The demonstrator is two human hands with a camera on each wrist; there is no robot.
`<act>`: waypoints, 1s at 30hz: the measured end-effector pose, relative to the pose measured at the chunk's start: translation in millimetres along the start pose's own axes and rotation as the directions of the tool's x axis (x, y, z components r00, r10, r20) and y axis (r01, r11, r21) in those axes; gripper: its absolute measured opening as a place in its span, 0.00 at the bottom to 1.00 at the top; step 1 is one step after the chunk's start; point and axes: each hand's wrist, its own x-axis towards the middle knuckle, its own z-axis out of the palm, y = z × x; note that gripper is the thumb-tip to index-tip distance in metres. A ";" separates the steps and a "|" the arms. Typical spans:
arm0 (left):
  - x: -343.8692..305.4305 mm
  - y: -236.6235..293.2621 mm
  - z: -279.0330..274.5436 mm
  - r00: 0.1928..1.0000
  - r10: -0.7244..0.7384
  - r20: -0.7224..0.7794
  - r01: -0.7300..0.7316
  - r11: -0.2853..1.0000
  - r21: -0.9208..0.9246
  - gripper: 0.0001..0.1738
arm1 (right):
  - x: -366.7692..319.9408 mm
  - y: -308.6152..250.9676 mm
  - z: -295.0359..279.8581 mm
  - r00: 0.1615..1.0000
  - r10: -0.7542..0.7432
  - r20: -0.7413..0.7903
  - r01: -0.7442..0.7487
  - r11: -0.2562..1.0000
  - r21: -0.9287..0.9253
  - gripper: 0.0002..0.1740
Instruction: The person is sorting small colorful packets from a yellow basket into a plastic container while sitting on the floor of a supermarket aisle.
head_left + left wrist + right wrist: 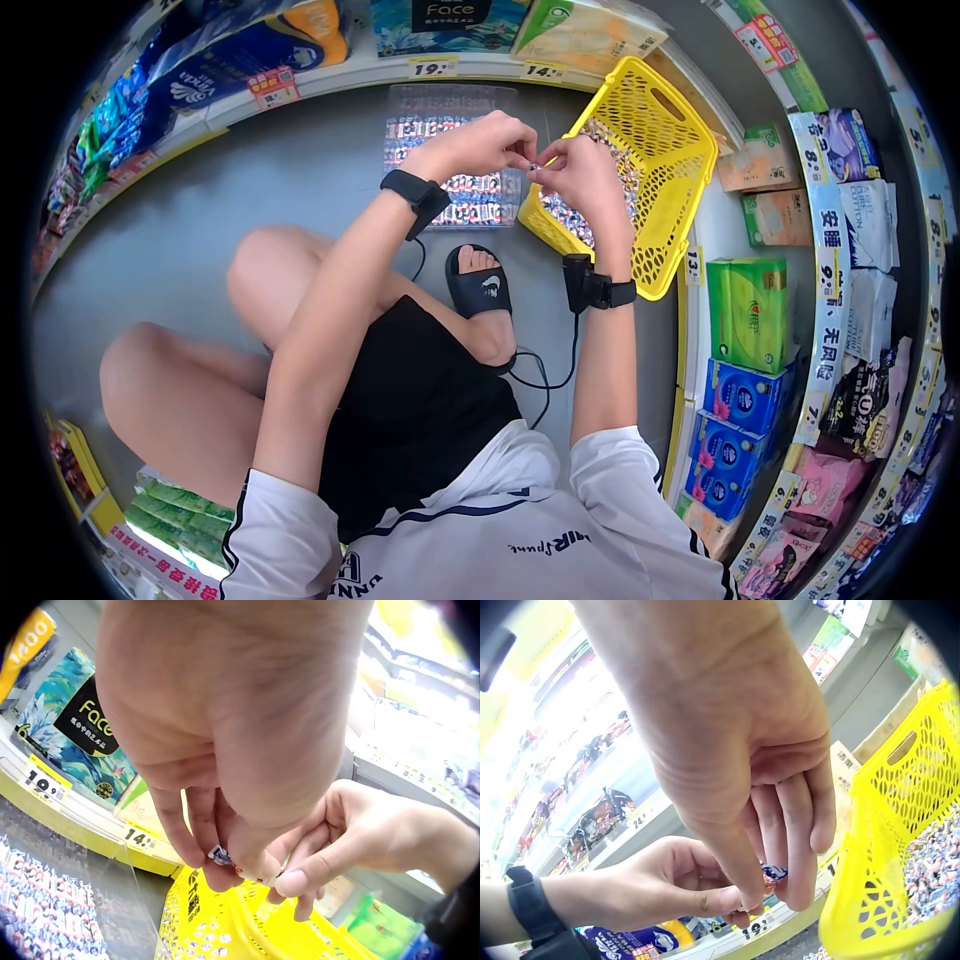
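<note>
Both hands meet over the gap between a clear plastic box and a yellow basket. My left hand and my right hand pinch one small wrapped candy between their fingertips. Its blue-and-white twisted wrapper end shows in the right wrist view, while the fingers hide most of the rest. Rows of similar candies lie in the clear box on the floor, below the left hand. Many loose candies fill the bottom of the tilted yellow basket, beside and beneath the right hand.
Shelves with tissue packs and price tags run along the far side. More shelves on the right hold green and blue packs. The person sits low on the grey floor, a sandalled foot near the box. Cables hang from the wristbands.
</note>
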 end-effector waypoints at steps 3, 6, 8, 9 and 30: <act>-18.8 -14.5 -10.3 0.999 0.001 -0.041 0.002 0.999 0.054 0.06 | 5.9 -22.3 19.6 0.999 -0.022 -0.034 0.020 0.998 -0.056 0.13; -32.3 -33.1 -16.9 0.998 -0.009 -0.068 0.014 0.998 0.069 0.07 | 16.3 -34.2 44.4 0.995 -0.072 -0.063 0.063 0.989 -0.133 0.11; -41.6 -45.3 -18.3 0.996 -0.028 -0.086 0.033 0.998 0.058 0.07 | 23.4 -42.0 62.4 0.994 0.004 -0.107 -0.020 0.989 -0.149 0.10; -44.6 -50.4 -19.0 0.995 -0.070 -0.069 0.075 0.995 0.064 0.08 | 25.1 -44.8 69.6 0.993 0.039 -0.107 -0.054 0.990 -0.132 0.11; -106.3 -147.8 39.0 0.959 -0.272 -0.085 0.283 0.884 0.372 0.08 | 51.4 -2.0 238.6 0.932 0.301 0.199 -0.303 0.953 -0.023 0.16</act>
